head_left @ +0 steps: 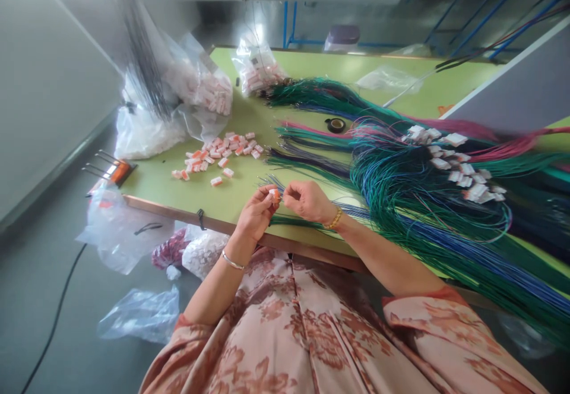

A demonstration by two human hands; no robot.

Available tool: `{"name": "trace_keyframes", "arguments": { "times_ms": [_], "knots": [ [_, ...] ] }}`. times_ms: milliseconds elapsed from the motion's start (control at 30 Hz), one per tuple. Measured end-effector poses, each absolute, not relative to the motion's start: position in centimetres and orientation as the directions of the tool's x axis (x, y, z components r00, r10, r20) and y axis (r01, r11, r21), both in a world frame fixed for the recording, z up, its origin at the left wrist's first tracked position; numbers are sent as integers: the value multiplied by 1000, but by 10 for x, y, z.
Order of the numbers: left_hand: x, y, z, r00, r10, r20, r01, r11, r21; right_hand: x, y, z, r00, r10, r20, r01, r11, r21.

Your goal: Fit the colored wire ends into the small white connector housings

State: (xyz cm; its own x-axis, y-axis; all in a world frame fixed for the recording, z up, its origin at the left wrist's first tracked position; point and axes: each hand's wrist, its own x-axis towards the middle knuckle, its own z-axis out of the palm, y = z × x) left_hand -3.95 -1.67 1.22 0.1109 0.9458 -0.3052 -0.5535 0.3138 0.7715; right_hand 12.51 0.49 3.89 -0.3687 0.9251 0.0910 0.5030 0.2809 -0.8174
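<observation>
Fingers of the left hand (257, 211): closed in a pinch on a small orange-and-white plastic connector (274, 194), held just above the near edge of the yellow-green desk (169, 186).
Fingers of the right hand (307, 201): drawn together just beside the connector; what they grip is too small to tell.
Wrists: thin silver bangle (232, 260) on the left, gold bead bracelet (333, 220) on the right.
Desk, left of the hands: loose scatter of orange-and-white connectors (218, 153).
Desk, far left: clear plastic bags of connectors (209, 91), one with thin dark wires standing out of it.
Desk, right: long bundles of green, blue and pink wire (401, 204), spread across it and passing under the right forearm; white end plugs (454, 159) lie clustered on top.
Desk, middle: small dark tape roll (335, 125).
Floor, left: crumpled clear plastic bags (138, 314).
</observation>
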Motion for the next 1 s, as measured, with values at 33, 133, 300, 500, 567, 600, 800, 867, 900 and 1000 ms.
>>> {"name": "trace_keyframes", "arguments": {
  "times_ms": [33, 133, 300, 500, 567, 600, 800, 867, 900, 1000],
  "knots": [
    [-39, -17, 12, 99, 950, -297, -542, 301, 784, 125, 5, 38, -367, 925, 94, 499, 281, -820],
    [-38, -17, 13, 52, 961, -271, -498, 260, 827, 125, 5, 35, -374, 922, 97, 462, 276, -843],
    [-30, -21, 17, -33, 976, -216, -415, 184, 891, 121, 3, 29, -374, 922, 97, 424, 264, -866],
    [-28, -19, 14, -66, 968, -244, -362, 204, 910, 120, 0, 24, -402, 906, 129, 456, 321, -830],
    [-31, -17, 14, -49, 966, -254, -382, 216, 898, 122, 0, 23, -417, 900, 126, 447, 323, -834],
    [-32, -16, 14, -41, 966, -256, -390, 221, 894, 123, 1, 23, -418, 900, 125, 444, 322, -836],
    [-35, -14, 16, -28, 965, -263, -392, 231, 890, 127, 4, 24, -467, 876, 120, 430, 343, -835],
    [-33, -16, 15, -36, 964, -264, -377, 232, 897, 124, 3, 23, -451, 880, 145, 481, 377, -792],
    [-32, -17, 14, -44, 963, -266, -371, 231, 899, 123, 1, 21, -445, 882, 155, 515, 394, -762],
    [-27, -19, 10, -79, 959, -273, -364, 227, 903, 117, -3, 19, -430, 886, 176, 612, 429, -665]
  ]
}}
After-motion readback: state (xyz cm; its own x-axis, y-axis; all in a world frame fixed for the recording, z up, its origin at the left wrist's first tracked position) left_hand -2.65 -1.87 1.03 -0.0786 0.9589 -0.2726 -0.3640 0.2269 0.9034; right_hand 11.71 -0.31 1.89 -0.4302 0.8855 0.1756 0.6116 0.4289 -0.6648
